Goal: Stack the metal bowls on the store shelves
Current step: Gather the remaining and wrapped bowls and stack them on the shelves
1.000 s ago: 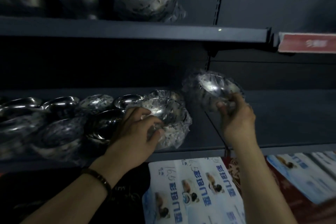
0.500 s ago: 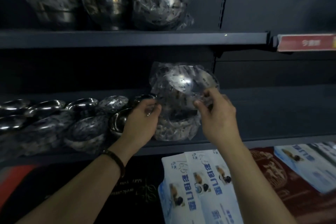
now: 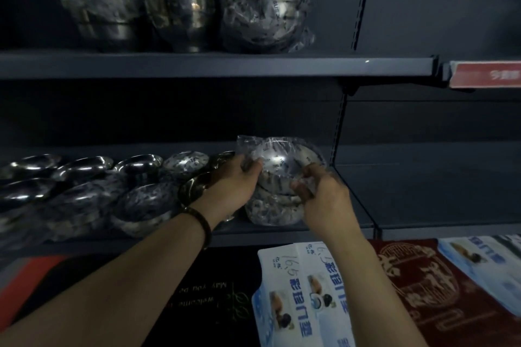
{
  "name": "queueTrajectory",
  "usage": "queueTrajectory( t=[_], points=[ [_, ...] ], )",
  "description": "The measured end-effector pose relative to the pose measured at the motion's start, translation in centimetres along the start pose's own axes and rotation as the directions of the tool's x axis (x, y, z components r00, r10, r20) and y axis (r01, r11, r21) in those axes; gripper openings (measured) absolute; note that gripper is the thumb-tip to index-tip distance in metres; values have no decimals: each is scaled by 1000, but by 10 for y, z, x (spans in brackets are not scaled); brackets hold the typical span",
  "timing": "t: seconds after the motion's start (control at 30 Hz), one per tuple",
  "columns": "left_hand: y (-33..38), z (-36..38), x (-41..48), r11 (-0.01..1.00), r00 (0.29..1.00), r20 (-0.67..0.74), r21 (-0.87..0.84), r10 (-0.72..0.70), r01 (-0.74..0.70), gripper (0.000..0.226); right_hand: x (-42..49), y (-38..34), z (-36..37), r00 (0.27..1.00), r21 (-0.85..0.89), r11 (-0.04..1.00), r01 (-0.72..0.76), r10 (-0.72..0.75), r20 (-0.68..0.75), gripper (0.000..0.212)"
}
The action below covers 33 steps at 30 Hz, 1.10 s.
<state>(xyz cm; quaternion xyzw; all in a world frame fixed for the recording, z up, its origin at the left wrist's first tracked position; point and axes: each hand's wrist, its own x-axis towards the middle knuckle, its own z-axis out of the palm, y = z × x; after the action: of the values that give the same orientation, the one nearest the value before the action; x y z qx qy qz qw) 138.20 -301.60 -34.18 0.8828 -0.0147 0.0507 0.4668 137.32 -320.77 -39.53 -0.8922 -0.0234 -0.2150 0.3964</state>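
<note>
Red label strip: hanging at 2 o'clock.
White-and-blue packets, handmarked 16.5: lying at 5 o'clock.
Dark red patterned mat: lying at 4 o'clock, touching the packets.
Black lettered doormat: lying at 7 o'clock.

"How many stacks does the upper shelf carry?"

"Three stacks of bowls, the rightmost in plastic wrap."

"And the middle shelf?"

"One wrapped stack, gripped by two hands: the person's left hand and right hand. Beside it lie loose bowls in two rows, roughly nine; the dim light blurs the count."

"Below that?"

"Two overlapping blue-and-white packs, one red mat. Also one red label and one bracelet."
</note>
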Motion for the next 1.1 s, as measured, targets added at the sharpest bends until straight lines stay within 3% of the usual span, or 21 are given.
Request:
queueTrajectory(
  t=[0.07, 0.2, 0.33, 0.6, 0.9, 1.1],
  points=[
    [3, 2, 4, 996, 1000, 0, 93, 4, -4, 45, -2, 0, 0, 1000, 35, 999, 1, -1, 12, 20],
    [-2, 4, 12, 999, 999, -37, 27, 32, -31, 57, -9, -1, 2, 1000, 88, 996, -20, 19, 9, 17],
    [-8, 12, 20, 998, 1000, -1, 51, 32, -31, 51, -13, 2, 3, 999, 69, 998, 1, 2, -53, 17],
    [6, 23, 25, 1000, 1000, 16, 9, -20, 20, 50, -23, 9, -7, 991, 300, 950, -80, 108, -77, 28],
    [10, 73, 33, 977, 995, 78, -209, 62, -45, 47, -37, 46, -33, 975, 257, 965, -46, 99, -199, 51],
    [23, 104, 31, 975, 997, 30, -214, 75, -67, 49, -45, 53, -35, 990, 71, 993, -94, 101, -95, 82]
  ],
)
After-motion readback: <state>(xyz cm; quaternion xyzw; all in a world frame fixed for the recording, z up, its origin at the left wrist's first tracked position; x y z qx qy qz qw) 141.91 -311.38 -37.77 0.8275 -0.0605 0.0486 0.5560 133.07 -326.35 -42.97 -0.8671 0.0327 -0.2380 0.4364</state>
